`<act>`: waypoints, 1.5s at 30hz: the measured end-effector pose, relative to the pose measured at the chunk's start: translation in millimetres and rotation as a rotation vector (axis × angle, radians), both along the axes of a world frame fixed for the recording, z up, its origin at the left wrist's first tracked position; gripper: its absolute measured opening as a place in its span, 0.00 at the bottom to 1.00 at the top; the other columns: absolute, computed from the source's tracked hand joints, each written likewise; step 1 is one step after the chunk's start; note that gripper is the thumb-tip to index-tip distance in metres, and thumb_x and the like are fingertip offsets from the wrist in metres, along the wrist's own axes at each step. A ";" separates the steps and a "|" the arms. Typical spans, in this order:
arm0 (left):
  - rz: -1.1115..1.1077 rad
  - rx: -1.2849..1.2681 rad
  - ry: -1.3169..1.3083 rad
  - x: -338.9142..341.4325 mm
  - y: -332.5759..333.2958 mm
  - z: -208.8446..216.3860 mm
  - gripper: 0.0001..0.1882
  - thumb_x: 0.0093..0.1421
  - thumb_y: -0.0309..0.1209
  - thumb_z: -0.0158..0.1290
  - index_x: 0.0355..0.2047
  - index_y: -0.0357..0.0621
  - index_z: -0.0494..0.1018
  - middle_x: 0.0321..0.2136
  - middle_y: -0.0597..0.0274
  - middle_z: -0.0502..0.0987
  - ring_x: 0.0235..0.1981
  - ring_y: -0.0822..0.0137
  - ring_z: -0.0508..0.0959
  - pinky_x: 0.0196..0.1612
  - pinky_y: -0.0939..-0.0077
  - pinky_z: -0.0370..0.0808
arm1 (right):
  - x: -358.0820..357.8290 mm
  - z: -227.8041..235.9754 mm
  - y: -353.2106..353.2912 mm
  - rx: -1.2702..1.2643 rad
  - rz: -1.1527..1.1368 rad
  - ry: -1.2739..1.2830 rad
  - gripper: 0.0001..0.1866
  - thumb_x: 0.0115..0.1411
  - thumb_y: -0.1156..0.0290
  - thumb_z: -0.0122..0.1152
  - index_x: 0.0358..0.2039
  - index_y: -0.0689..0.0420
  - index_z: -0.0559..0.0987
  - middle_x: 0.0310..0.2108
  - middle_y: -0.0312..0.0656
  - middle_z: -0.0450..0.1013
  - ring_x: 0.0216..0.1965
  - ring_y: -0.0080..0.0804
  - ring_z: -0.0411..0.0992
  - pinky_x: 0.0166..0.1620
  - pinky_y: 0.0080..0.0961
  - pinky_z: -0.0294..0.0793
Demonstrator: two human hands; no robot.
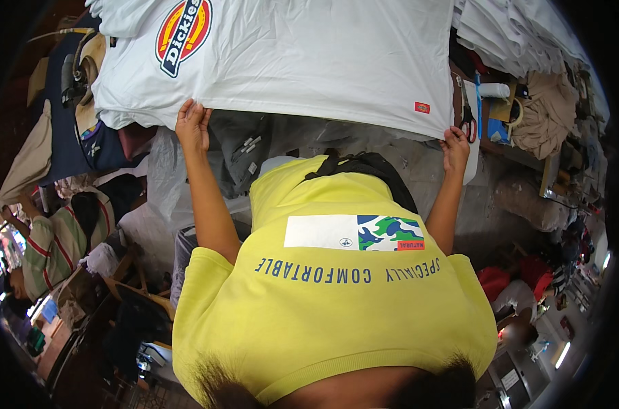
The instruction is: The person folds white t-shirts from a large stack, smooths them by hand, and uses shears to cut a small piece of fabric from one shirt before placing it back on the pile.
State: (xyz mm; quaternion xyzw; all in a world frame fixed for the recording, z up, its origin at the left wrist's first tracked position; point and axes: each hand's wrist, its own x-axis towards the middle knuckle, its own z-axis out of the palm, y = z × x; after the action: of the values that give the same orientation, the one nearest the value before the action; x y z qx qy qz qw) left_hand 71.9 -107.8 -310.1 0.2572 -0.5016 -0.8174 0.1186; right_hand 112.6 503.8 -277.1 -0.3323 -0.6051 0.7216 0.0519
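dark hair (217, 385) nearest, then yellow top (323, 313). white tee (323, 68) laid out beyond, hem toward wearer. left hand (194, 127): thumb and fingers pinching hem. right hand (455, 148): pinching hem near corner. risks: uneven pull could skew hem, crease print (184, 34); shallow pinch could slip; scissors (468, 117) beside right hand could snag cloth on sideways sweep.

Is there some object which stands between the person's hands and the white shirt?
No, nothing visible. The left hand and right hand are already at the near hem of the white shirt. The scissors lie beside its right edge, not in between.
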 end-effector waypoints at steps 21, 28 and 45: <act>-0.321 -0.971 -0.215 -141.0 4.4 47.4 0.19 0.59 0.42 0.48 0.38 0.36 0.73 0.31 0.61 0.76 0.28 0.75 0.72 0.33 0.83 0.67 | -66.1 39.8 -0.9 0.107 0.212 -0.014 0.26 0.59 0.46 0.46 0.42 0.58 0.71 0.32 0.40 0.71 0.32 0.24 0.68 0.38 0.22 0.68; -0.488 -1.161 -0.176 -176.6 54.3 80.5 0.28 0.58 0.47 0.47 0.45 0.31 0.69 0.40 0.48 0.74 0.43 0.62 0.72 0.48 0.75 0.64 | -117.2 45.6 -2.1 0.127 0.266 0.002 0.29 0.55 0.44 0.50 0.41 0.60 0.72 0.30 0.40 0.72 0.30 0.25 0.69 0.37 0.22 0.68; -0.679 -0.846 -0.532 44.3 -45.2 -10.6 0.12 0.54 0.37 0.55 0.32 0.40 0.74 0.17 0.73 0.70 0.15 0.81 0.63 0.17 0.84 0.57 | 62.4 -26.8 -1.6 0.333 0.419 -0.223 0.05 0.50 0.73 0.59 0.26 0.59 0.73 0.19 0.30 0.67 0.22 0.17 0.62 0.26 0.18 0.63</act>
State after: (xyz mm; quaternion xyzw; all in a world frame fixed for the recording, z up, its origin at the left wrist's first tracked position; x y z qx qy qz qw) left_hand 116.2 -152.9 -320.7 0.2089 -0.8497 -0.4468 -0.1866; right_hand 175.0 502.2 -303.9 -0.2642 -0.7727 0.5664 -0.1111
